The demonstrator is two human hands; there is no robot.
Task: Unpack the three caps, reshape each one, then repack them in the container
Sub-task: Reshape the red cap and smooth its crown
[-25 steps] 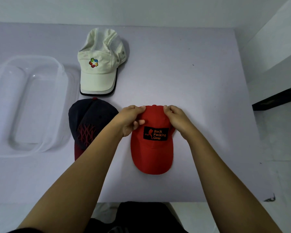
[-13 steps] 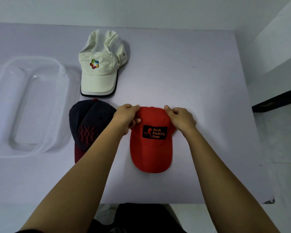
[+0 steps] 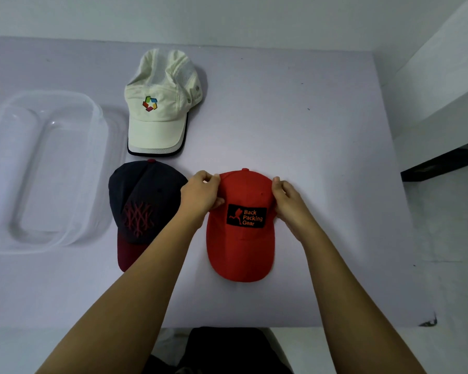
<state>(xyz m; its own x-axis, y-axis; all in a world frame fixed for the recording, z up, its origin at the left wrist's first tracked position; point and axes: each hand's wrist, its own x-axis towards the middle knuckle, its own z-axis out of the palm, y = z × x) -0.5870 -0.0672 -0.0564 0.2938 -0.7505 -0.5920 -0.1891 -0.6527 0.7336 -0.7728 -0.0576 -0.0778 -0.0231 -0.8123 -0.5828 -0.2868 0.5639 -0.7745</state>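
Our left hand [image 3: 200,194] and right hand [image 3: 288,199] pinch the sides of the red cap [image 3: 241,238] on the surface [image 3: 322,157]. We should pull gently and evenly, keeping its top round.

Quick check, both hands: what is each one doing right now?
Left hand: closed, pinching the left side of the red cap.
Right hand: closed, pinching the cap's right side.

We read "Back Packing Gear" in orange letters on the black patch [image 3: 246,216] at the front of the red cap [image 3: 241,238], lower centre of the frame. We find no other legible words.
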